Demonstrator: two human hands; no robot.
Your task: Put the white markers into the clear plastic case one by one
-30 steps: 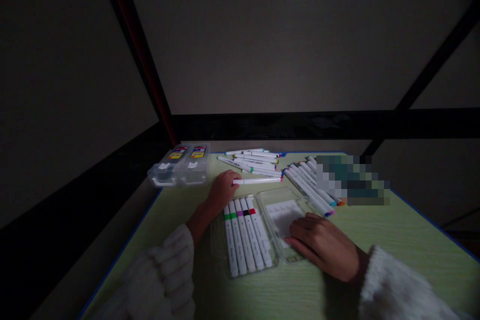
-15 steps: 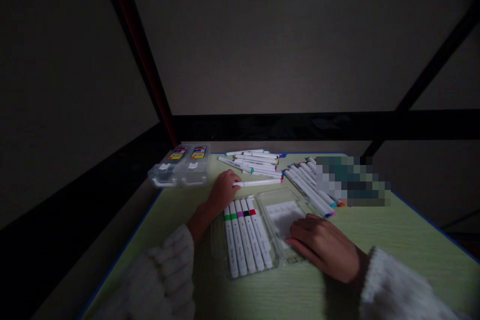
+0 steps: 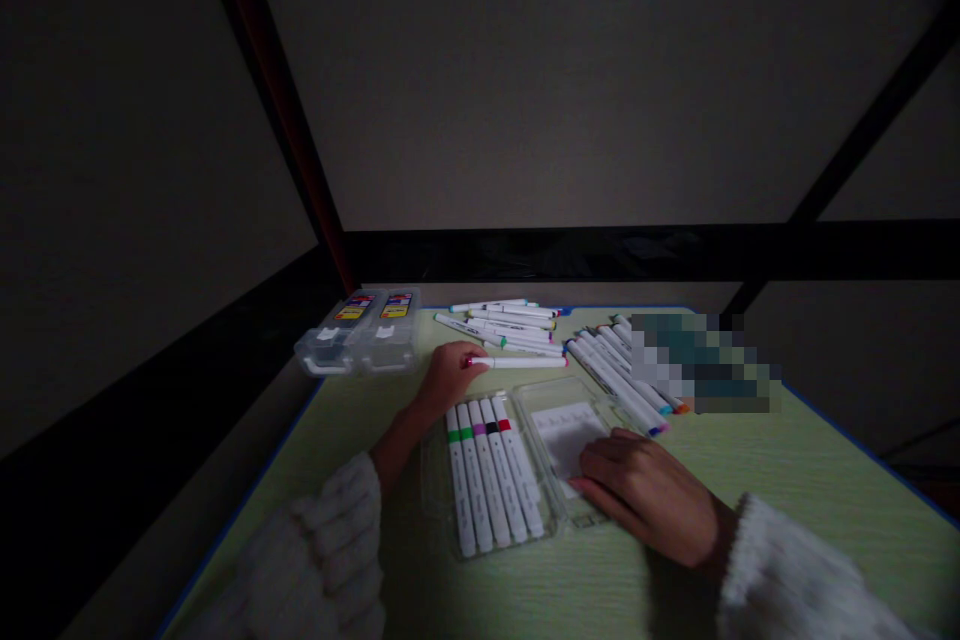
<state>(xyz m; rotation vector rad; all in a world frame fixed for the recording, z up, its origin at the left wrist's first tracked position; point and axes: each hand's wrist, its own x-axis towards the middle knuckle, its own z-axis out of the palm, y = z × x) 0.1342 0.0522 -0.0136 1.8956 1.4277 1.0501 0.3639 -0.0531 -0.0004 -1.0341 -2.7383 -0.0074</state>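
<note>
My left hand (image 3: 450, 372) is closed on one end of a white marker (image 3: 521, 362) with pink ends, which lies sideways just beyond an open clear plastic marker case (image 3: 553, 510). In the near half of that case, several white markers (image 3: 495, 480) are lined up side by side, with green, purple, black and red bands. My right hand (image 3: 649, 492) bears down on the case's opened lid (image 3: 536, 390), fingers curled together over its right part and covering some of a white paper insert (image 3: 559, 435).
Loose white markers (image 3: 510, 325) lie in a pile at the back of the table (image 3: 757, 520). More markers (image 3: 619, 380) lie slanted at the right, beside a pixelated patch. Two clear plastic cases (image 3: 390, 345) with handles stand at the back left. A wall rises behind.
My left hand has shifted slightly, and the pink-ended marker has moved a little, so its dark pink end now shows between the fingers. My right hand has stayed in place.
</note>
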